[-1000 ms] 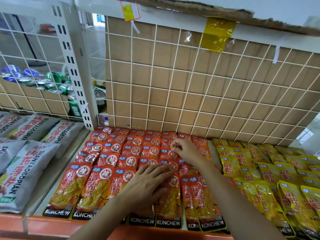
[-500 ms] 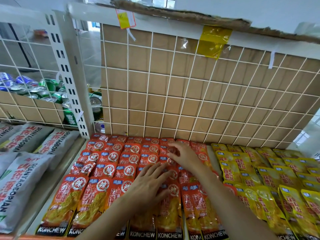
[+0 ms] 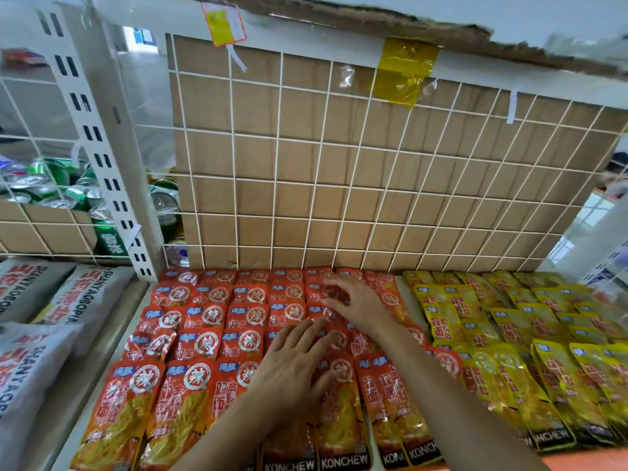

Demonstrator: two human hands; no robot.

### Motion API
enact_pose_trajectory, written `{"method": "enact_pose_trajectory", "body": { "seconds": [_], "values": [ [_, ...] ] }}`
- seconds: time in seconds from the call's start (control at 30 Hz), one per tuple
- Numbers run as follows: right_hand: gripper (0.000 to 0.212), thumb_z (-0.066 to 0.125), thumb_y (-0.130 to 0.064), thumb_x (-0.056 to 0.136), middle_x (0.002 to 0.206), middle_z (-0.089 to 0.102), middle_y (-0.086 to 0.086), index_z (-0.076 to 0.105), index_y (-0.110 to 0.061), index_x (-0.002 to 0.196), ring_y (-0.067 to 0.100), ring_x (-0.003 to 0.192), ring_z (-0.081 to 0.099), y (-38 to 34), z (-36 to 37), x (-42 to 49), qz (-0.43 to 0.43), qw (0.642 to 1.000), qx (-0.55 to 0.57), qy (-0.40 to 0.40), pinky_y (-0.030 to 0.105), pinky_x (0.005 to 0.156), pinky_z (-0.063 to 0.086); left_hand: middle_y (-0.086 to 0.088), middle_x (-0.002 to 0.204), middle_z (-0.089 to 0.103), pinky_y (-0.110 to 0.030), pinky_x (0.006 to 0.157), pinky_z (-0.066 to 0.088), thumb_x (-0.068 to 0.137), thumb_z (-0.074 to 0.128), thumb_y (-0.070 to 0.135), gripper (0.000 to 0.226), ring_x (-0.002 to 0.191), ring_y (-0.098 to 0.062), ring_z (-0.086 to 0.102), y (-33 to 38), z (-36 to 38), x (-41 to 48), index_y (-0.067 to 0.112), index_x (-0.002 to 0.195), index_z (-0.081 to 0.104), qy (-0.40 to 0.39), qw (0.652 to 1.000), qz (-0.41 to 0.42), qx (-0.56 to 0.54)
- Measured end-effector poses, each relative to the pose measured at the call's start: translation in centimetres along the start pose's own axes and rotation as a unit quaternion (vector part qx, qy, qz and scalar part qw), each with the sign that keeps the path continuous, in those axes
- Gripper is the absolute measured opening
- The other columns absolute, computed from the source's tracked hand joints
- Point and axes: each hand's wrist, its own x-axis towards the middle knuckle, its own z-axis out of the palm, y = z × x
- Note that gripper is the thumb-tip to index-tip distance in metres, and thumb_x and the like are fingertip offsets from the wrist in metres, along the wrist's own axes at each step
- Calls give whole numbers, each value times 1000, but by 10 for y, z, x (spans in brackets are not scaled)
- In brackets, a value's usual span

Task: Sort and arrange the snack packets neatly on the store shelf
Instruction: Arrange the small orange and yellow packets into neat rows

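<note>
Several grey bags (image 3: 30, 351) printed SHANYAOBOPIAN lie at the far left, set apart from the snack bay by a white slotted upright (image 3: 98, 158). Behind that upright, green and silver drink cans (image 3: 68, 195) sit beyond the wire. A white wire grid (image 3: 339, 164) backed with brown cardboard closes the rear of the bay. A yellow price tag (image 3: 222, 23), its writing unreadable, and a patch of yellow tape (image 3: 404, 74) hang on the rail above. Red snack packets (image 3: 204, 341) fill the left part of the shelf (image 3: 102, 362) in overlapping rows. Their long axis runs front to back, with the black KONCHEW band at the front edge and a round emblem toward the rear. The left hand (image 3: 292, 365) lies flat on the middle rows, fingers straight, gripping nothing and covering several labels. The right hand (image 3: 356, 304) rests farther back on the same red stock, fingers spread and holding nothing; blur obscures the fingertips. Yellow snack packets (image 3: 509, 351) lie just beside, oriented alike, one front band partly reading ONCHEW.
</note>
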Motion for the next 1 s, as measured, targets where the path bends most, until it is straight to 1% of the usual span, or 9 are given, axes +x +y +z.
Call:
{"method": "enact_pose_trajectory", "body": {
  "seconds": [0.1, 0.2, 0.3, 0.37, 0.43, 0.57, 0.67, 0.83, 1.0],
  "values": [
    [44, 59, -37, 89, 136, 50, 0, 53, -22, 129, 15, 127, 44, -2, -1, -1, 1, 1000, 6, 1, 18, 97, 26, 5, 145, 39, -37, 109, 20, 91, 1, 64, 69, 133, -14, 39, 4, -8, -1, 32, 136, 43, -37, 998, -42, 3],
    [44, 56, -37, 91, 138, 48, 0, 49, -21, 132, 15, 127, 43, -4, -3, -2, 3, 1000, 13, -7, 22, 101, 28, 12, 151, 11, -34, 115, 0, 78, -11, 72, 84, 142, -10, 12, 2, -5, 0, 35, 145, 23, -27, 1000, -14, -3],
    [41, 52, -37, 93, 138, 47, -1, 49, -22, 131, 15, 127, 42, -7, -12, -3, 18, 999, 22, 34, 24, 102, 29, 5, 150, 27, -40, 113, 8, 86, -2, 69, 76, 139, -15, 28, 3, -8, 0, 33, 141, 35, -24, 999, -26, 0],
    [38, 50, -35, 94, 135, 50, -2, 50, -23, 130, 14, 125, 45, -5, -24, -6, 41, 997, 23, 54, 23, 100, 31, 11, 154, 4, -33, 112, -10, 78, -7, 75, 83, 144, -12, 5, 2, -3, 1, 36, 146, 20, -21, 999, -18, -17],
    [34, 51, -35, 94, 129, 55, -6, 53, -24, 126, 12, 120, 49, 0, -36, -12, 58, 997, 20, 52, 23, 98, 34, 15, 154, -3, -28, 110, -16, 77, 1, 76, 79, 143, -8, -5, 0, 2, 3, 39, 147, 11, -18, 999, -28, -26],
    [28, 55, -32, 91, 117, 62, -4, 61, -21, 116, 13, 111, 54, 16, -55, -33, 44, 998, 12, 42, 29, 96, 41, 16, 151, 19, -31, 115, -1, 76, 12, 65, 73, 142, -10, 13, 9, -5, 10, 37, 142, 28, 4, 998, -48, -43],
    [29, 54, -33, 92, 115, 62, -1, 61, -19, 116, 14, 108, 55, 28, -67, -54, 40, 999, -10, 24, 24, 89, 39, 11, 136, 47, -43, 108, 33, 81, 29, 55, 59, 129, -16, 41, 22, -7, 22, 31, 130, 50, 42, 996, -29, -68],
    [29, 52, -35, 93, 113, 59, -12, 59, -23, 118, 7, 104, 55, 42, -76, -79, 15, 999, -29, -7, 20, 90, 39, 15, 128, 47, -29, 109, 26, 76, 26, 73, 70, 123, -7, 37, 51, -6, 42, 34, 130, 47, 0, 997, -19, -71],
    [29, 54, -36, 91, 114, 60, -11, 59, -26, 117, 6, 105, 54, 52, -78, -96, 11, 1000, -9, 2, 27, 94, 42, 17, 127, 41, -23, 103, 22, 85, 56, 49, 53, 118, -4, 33, 66, 0, 50, 35, 134, 42, -37, 997, -29, -65]
  ]
}}
